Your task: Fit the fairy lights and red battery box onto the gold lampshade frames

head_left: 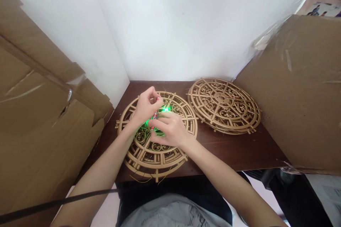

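Over the near stack of gold openwork discs (157, 164), both hands work close together near its middle. My left hand (146, 106) is closed in a pinch, with a small red-and-white piece (158, 98) at its fingertips. My right hand (172, 129) is curled with its fingers around a small red, white and blue stick-shaped piece (152, 125); its exact kind is too small to make out. A bright green light (166, 109) glows between and beside the fingers. The hands partly hide the disc's centre.
A second stack of gold openwork discs (223, 106) lies at the back right of the dark brown table (221, 152). Cardboard panels (298, 106) flank both sides, and a white wall (181, 35) rises behind. A dark strap (64, 202) crosses the lower left.
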A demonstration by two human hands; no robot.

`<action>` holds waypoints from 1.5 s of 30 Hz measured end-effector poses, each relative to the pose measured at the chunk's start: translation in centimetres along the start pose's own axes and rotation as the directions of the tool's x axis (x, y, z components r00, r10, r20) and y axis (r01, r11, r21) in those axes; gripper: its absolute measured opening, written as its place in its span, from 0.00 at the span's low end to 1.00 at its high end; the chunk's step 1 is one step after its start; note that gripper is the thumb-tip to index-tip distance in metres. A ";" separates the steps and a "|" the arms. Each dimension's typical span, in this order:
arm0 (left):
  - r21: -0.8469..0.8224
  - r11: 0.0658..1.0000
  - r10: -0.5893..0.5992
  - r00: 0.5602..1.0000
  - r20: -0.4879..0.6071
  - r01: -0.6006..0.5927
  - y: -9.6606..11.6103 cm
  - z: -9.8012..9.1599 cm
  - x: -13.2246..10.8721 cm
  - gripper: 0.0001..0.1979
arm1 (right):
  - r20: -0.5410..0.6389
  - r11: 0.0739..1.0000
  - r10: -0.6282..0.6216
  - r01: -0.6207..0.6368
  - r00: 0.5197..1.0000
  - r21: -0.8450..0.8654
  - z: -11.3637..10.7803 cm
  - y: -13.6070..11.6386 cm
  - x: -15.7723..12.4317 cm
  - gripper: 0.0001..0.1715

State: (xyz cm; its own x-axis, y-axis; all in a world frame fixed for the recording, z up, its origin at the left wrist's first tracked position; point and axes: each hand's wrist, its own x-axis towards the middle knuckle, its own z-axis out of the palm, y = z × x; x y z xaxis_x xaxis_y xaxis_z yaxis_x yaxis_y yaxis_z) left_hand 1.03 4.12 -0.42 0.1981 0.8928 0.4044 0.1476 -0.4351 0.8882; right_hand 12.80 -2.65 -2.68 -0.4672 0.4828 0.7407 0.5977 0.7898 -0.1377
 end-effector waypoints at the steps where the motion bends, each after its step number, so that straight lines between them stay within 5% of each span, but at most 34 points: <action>1: 0.003 1.000 0.002 1.000 -0.005 -0.002 0.0 0.0 0.0 0.10 | 0.001 1.000 0.002 -0.002 1.000 -0.003 0.0 0.0 0.0 0.10; 45: 0.063 0.997 -0.041 0.998 0.055 0.037 -0.1 0.1 -0.3 0.08 | 0.010 0.998 0.052 -0.052 0.999 0.037 -0.1 -0.2 -0.1 0.09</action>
State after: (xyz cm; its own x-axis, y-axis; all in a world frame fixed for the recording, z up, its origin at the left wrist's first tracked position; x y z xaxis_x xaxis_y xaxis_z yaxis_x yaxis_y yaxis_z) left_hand 0.99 3.87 -0.69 0.2451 0.9020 0.3555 0.2154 -0.4082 0.8871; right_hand 12.79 -2.92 -2.64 -0.4418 0.5269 0.7261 0.5971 0.7767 -0.2004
